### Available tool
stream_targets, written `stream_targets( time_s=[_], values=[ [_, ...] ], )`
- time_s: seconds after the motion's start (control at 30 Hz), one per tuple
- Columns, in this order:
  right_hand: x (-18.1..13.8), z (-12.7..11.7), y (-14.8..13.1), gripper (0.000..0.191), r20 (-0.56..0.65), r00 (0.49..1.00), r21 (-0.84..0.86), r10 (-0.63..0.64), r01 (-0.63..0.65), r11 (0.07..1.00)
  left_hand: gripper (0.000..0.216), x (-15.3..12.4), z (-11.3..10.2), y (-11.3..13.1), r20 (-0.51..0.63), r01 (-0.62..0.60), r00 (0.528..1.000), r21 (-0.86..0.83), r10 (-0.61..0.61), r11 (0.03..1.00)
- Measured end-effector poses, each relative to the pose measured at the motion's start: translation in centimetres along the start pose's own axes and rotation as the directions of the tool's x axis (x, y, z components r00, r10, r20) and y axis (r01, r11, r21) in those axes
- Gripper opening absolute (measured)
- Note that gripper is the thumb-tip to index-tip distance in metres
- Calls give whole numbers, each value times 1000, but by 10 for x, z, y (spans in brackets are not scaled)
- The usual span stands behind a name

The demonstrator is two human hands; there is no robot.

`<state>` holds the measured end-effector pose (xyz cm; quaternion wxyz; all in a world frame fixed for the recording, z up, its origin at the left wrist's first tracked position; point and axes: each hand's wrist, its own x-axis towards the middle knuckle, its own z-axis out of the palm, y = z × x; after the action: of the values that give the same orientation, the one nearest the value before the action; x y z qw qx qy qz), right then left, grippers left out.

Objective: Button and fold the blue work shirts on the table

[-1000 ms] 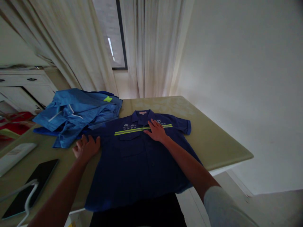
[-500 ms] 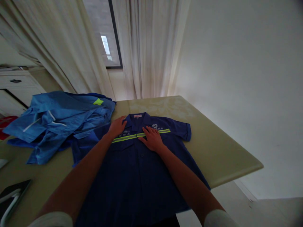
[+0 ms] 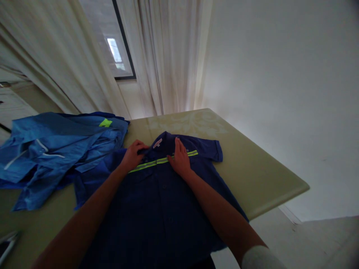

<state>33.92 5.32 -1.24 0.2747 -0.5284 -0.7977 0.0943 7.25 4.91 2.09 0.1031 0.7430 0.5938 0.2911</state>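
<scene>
A dark blue short-sleeved work shirt (image 3: 159,201) lies front up, its collar toward the far side and a yellow-green reflective stripe across the chest. My left hand (image 3: 135,155) has its fingers bent at the left side of the collar (image 3: 165,140), pinching the cloth there. The collar is raised and tilted, with its pale label showing inside. On the right chest, just below the collar, my right hand (image 3: 181,158) rests with fingers stretched out and held close together. It covers most of the printed lettering there.
A heap of lighter blue garments (image 3: 64,142) lies at the left, beside the shirt's left sleeve. The pale green table (image 3: 246,175) has its right corner near a white wall (image 3: 280,93). Curtains (image 3: 174,56) hang behind. A dark object with a light frame (image 3: 8,246) is at lower left.
My left hand has curled its fingers onto the collar, which has lifted and twisted. My right hand has turned more upright on the chest. The view has shifted slightly right.
</scene>
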Motion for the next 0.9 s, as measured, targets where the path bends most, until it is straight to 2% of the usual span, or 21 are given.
stream_targets(
  time_s=[0.1,0.2,0.27,0.37,0.5,0.57,0.63,0.7,0.83,0.9],
  values=[
    [4,-9,8,97,-50,998,-52,-41,38,998,46,-46,5,9,69,-118,991,108,111,987],
    [6,-16,16,95,26,983,-87,-184,186,979,58,-73,11,10,115,-200,977,182,181,963],
    [7,-19,21,84,87,972,-99,-220,228,969,56,-79,14,8,95,-218,975,208,202,954],
    [9,-24,30,60,116,977,-160,-180,198,967,52,-78,16,6,60,-227,974,223,219,948],
    [11,-33,40,41,90,996,-285,13,13,958,50,-77,12,8,103,-265,964,230,247,936],
    [10,-36,42,41,92,993,-326,73,-39,945,48,-78,7,6,80,-193,981,302,177,934],
    [8,-39,41,42,93,991,-364,91,-51,930,44,-81,-2,2,27,-55,998,403,48,914],
    [7,-41,40,44,83,989,-407,118,-75,910,41,-84,-12,-6,-20,80,997,492,-81,867],
    [5,-41,38,44,72,986,-471,153,-102,876,38,-87,-32,-21,-103,274,959,569,-263,775],
    [3,-41,38,42,80,986,-493,146,-88,866,38,-87,-41,-27,-139,381,920,543,-367,748]
  ],
)
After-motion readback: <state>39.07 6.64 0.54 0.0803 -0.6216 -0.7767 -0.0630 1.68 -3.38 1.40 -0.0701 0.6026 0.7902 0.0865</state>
